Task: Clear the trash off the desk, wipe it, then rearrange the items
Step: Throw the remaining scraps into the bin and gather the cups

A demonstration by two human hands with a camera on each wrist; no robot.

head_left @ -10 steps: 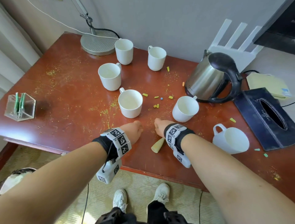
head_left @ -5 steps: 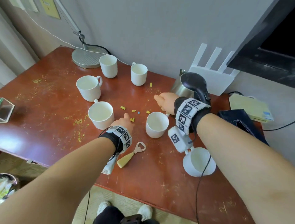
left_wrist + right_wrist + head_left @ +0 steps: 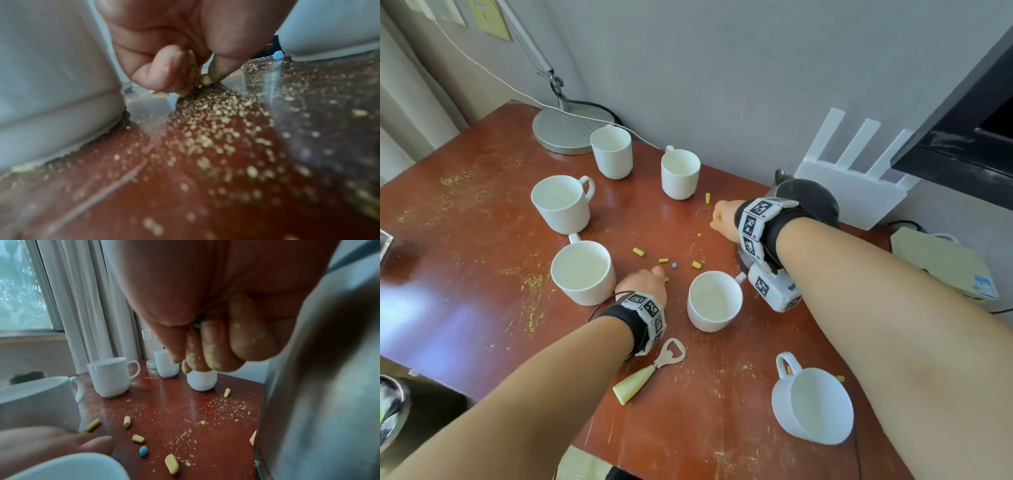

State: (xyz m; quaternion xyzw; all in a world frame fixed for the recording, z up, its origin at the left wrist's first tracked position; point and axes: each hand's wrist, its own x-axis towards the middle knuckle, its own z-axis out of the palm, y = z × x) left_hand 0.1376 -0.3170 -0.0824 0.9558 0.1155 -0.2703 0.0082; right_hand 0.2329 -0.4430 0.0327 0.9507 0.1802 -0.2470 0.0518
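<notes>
My left hand rests low on the red-brown desk between two white cups, one to its left and one to its right; in the left wrist view its thumb and forefinger tips are drawn together and pinch a small yellow piece at the surface, amid a dense spread of yellow crumbs. My right hand is raised above the desk in front of the dark-lidded kettle; the right wrist view shows its fingers curled tightly into the palm, dusted with yellow powder, and something small and dark sits between thumb and fingers, though I cannot tell what it is. Loose trash lies between my hands: short yellow pieces and one blue piece, with a further yellow piece near the far cup. Two more cups stand toward the back left, one just beside the round lamp base. A sixth cup lies tipped on its side near the front right edge. A bottle opener with a cream handle lies on the desk just below my left wrist. A white router stands against the wall behind the kettle.
</notes>
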